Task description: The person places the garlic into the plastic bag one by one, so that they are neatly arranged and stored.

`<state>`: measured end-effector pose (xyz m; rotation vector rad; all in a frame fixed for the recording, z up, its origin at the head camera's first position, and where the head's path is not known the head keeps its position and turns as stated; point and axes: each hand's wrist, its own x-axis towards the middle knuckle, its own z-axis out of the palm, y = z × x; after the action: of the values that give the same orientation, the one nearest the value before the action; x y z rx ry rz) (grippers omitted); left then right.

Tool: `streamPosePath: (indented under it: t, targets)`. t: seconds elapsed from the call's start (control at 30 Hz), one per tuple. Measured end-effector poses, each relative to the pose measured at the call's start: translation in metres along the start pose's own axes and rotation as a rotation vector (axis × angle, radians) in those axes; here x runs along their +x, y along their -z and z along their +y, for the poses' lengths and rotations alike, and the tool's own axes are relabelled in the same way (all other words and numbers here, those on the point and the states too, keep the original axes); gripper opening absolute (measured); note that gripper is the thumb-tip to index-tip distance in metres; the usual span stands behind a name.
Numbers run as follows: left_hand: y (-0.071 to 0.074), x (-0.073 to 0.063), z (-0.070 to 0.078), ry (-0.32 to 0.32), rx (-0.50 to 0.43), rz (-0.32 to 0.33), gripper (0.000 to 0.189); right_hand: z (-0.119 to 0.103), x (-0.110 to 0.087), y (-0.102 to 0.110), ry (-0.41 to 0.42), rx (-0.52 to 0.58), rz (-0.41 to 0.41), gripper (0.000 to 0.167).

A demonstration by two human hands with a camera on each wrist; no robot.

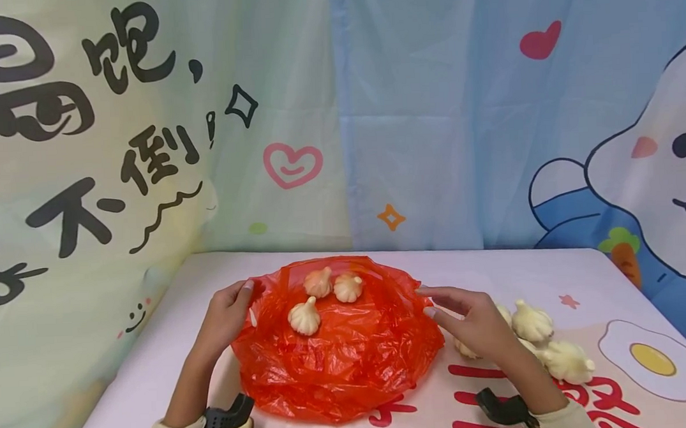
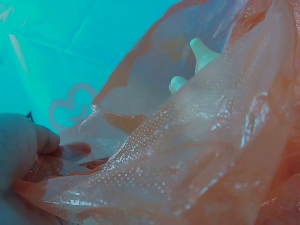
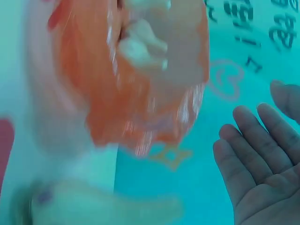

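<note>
A crinkled red plastic bag (image 1: 338, 361) lies spread on the table, its mouth facing up. Three garlic bulbs (image 1: 304, 316) sit in or on it toward the back. My left hand (image 1: 218, 318) pinches the bag's left edge between thumb and fingers; the left wrist view shows the film (image 2: 154, 173) pulled toward that hand (image 2: 18, 150). Beside the bag's right edge is my right hand (image 1: 476, 317), thumb and fingers apart. In the right wrist view this hand (image 3: 262, 183) has extended fingers and holds nothing, separate from the bag (image 3: 98, 89).
Several more garlic bulbs (image 1: 568, 360) are grouped on the table to the right, partly hidden behind my right hand and forearm. The tabletop (image 1: 207, 271) carries printed pictures and red lettering. A printed curtain (image 1: 407, 109) hangs behind the table.
</note>
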<state>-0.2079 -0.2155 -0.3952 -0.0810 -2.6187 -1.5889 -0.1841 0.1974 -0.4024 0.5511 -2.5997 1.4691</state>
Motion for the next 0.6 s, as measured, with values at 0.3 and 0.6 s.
streamPosePath:
  t: [0.3, 0.6]
  targets:
    - [0.001, 0.000, 0.000, -0.007, -0.027, -0.008, 0.046, 0.020, -0.010, 0.029, -0.188, -0.111, 0.055, 0.046]
    - [0.001, -0.002, 0.002, 0.015, -0.090, -0.020, 0.046, 0.030, -0.012, 0.038, -0.345, -0.070, -0.061, 0.062]
